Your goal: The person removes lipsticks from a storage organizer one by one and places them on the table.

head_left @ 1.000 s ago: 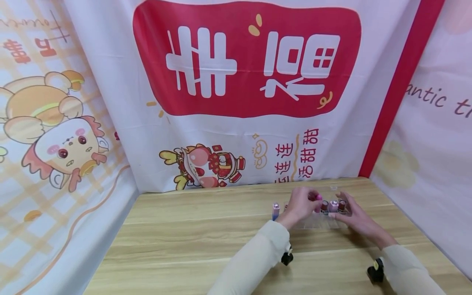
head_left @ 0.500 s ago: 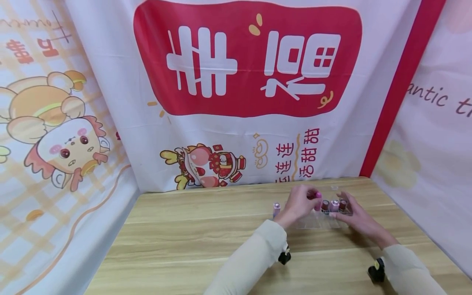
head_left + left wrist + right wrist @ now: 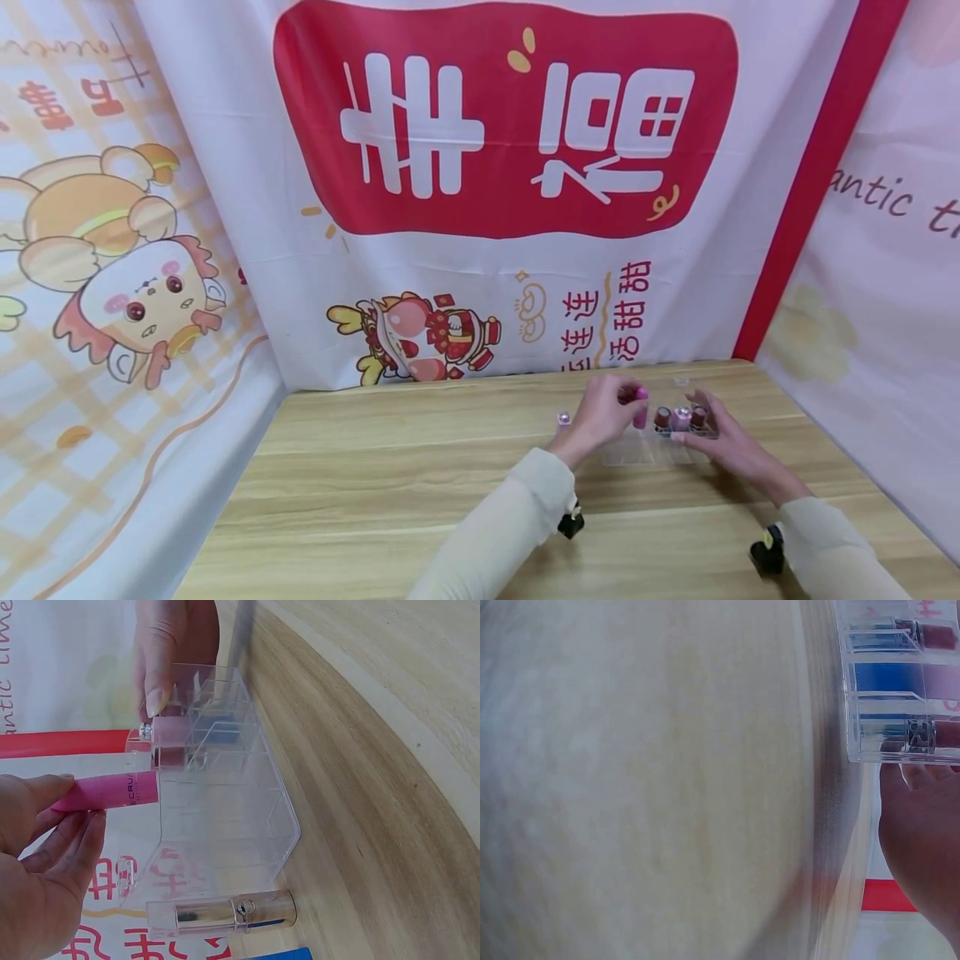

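Observation:
In the head view my left hand (image 3: 602, 419) pinches a bright pink lipstick tube (image 3: 641, 408) between thumb and fingertips. The left wrist view has this tube (image 3: 109, 790) at the open top of a clear plastic lipstick organizer (image 3: 225, 847), its printed end toward the compartments. My right hand (image 3: 729, 440) grips the organizer's right end, thumb at the front and fingers around the far side. Seated in the compartments near that hand are two dark red-brown lipsticks (image 3: 663, 418) with a pink-and-blue lipstick (image 3: 682, 418) between them.
A clear-cased lipstick (image 3: 217, 913) stands just beyond the organizer's left end. Left of it is a pink-topped lipstick with a blue base (image 3: 564, 421), partly behind my left wrist. Printed cloth (image 3: 502, 317) hangs behind the wooden table (image 3: 360, 500).
My left hand has shifted slightly left with the pink lipstick tube, widening the gap to the nearest seated dark lipstick. My right hand stays on the organizer.

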`<state>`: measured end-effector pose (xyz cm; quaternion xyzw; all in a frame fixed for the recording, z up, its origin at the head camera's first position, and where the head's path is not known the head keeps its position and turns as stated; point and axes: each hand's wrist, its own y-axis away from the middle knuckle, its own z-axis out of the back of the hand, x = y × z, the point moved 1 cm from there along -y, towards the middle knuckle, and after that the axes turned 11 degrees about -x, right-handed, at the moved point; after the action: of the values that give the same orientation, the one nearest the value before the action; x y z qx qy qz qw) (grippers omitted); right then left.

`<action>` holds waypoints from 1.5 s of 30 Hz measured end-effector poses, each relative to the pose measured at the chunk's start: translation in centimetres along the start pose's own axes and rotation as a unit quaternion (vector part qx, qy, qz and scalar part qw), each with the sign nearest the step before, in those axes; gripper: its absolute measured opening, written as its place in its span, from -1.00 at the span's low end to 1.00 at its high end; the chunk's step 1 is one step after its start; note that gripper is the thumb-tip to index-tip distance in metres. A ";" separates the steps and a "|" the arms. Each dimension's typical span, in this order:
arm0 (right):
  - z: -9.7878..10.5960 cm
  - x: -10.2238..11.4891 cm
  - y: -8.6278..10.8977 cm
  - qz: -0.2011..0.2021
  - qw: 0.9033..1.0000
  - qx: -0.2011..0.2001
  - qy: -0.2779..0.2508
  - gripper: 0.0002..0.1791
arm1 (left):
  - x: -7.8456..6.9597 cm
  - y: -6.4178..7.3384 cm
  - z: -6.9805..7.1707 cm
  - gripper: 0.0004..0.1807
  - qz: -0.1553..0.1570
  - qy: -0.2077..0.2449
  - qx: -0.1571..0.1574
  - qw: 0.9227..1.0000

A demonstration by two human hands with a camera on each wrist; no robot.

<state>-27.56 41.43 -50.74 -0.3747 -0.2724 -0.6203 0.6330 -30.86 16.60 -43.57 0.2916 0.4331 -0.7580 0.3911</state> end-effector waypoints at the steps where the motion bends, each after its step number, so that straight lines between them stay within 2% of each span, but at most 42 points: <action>1: 0.0 0.0 0.0 0.001 1.000 -0.001 -0.001 0.17 | 0.0 0.0 0.1 -0.93 -0.001 0.000 0.000 1.000; 6: 0.0 0.0 0.0 0.014 1.000 0.000 -0.013 0.15 | -0.2 0.1 0.4 -0.91 -0.010 -0.004 0.000 1.000; 13: 0.0 -0.3 -0.1 0.004 1.000 0.003 -0.005 0.16 | -0.4 0.3 0.7 -0.90 -0.014 -0.004 0.004 1.000; 19: 0.0 -0.3 -0.1 0.015 1.000 0.002 -0.012 0.16 | -0.5 0.4 1.0 -0.87 -0.023 0.002 0.010 1.000; 45: 0.1 0.0 0.0 -0.004 1.000 0.006 0.000 0.17 | -1.0 0.9 2.1 -0.93 -0.050 -0.019 0.016 0.998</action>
<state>-27.55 41.53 -50.67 -0.3699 -0.2778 -0.6209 0.6329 -29.84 14.83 -42.25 0.2615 0.4275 -0.7886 0.3563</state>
